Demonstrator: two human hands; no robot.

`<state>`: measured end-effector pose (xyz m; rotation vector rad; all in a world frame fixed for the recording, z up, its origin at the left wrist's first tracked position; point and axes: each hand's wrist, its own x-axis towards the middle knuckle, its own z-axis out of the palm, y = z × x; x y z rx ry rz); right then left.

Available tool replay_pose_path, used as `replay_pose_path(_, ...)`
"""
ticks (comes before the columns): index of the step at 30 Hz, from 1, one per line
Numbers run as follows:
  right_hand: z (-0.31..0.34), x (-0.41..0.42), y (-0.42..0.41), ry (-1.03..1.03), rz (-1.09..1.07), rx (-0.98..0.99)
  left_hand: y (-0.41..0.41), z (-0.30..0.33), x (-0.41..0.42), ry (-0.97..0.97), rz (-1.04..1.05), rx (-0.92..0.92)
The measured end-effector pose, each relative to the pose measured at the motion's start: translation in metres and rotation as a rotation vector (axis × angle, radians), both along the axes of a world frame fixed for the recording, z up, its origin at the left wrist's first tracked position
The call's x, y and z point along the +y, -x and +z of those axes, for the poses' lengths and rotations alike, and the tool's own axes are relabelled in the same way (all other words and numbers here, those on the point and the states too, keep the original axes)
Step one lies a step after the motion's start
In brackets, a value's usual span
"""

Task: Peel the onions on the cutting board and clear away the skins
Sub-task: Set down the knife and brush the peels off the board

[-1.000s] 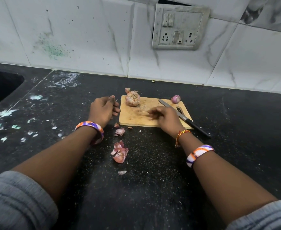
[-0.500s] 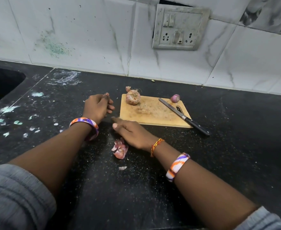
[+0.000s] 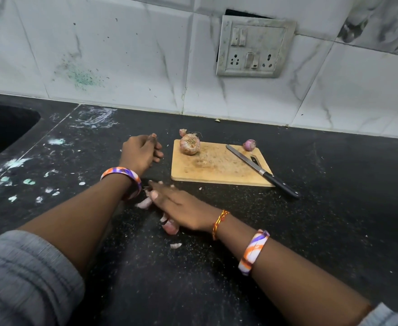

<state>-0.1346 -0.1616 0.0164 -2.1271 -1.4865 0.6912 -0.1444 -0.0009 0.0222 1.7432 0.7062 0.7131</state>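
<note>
I see right hand [image 3: 181, 205] flat, fingers straight, pressing pink onion skins [image 3: 169, 225] on black worktop | left hand [image 3: 140, 152] curled, contents unclear | brown unpeeled onion [image 3: 189, 144] at wooden cutting board [image 3: 219, 169] far-left corner | black-handled knife [image 3: 261, 171] across right edge

black countertop [image 3: 334, 231] paint-flecked; sink [image 3: 2, 130] far left; switch-socket plate [image 3: 254, 47] on white tile wall [image 3: 122, 55]

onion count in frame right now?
2: a big onion on the cutting board's far-left corner, a small onion past its far-right edge. The left hand may hide another.
</note>
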Motion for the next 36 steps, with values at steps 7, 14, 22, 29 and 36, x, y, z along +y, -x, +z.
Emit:
replay_pose_path(7, 0.010, -0.001, -0.011, -0.031, -0.106, 0.189, -0.016, 0.013, -0.001, -0.293, -0.066, 0.134)
replay_pose_path(14, 0.024, -0.022, -0.051, -0.212, -0.226, -0.083, -0.050, 0.017, -0.002, -0.513, -0.286, 0.455)
replay_pose_path(22, 0.023, -0.094, -0.128, 0.469, -0.725, -0.462, -0.081, 0.009, -0.015, -0.541, -0.383, 0.482)
replay_pose_path(29, 0.018, -0.114, -0.115, 0.433, -0.682, -0.724, -0.082, 0.024, -0.039, -0.686, -0.533, 0.468)
replay_pose_path(36, 0.017, -0.120, -0.113, 0.216, -0.893, -0.426, -0.083, 0.012, -0.061, -0.757, -0.561, 0.499)
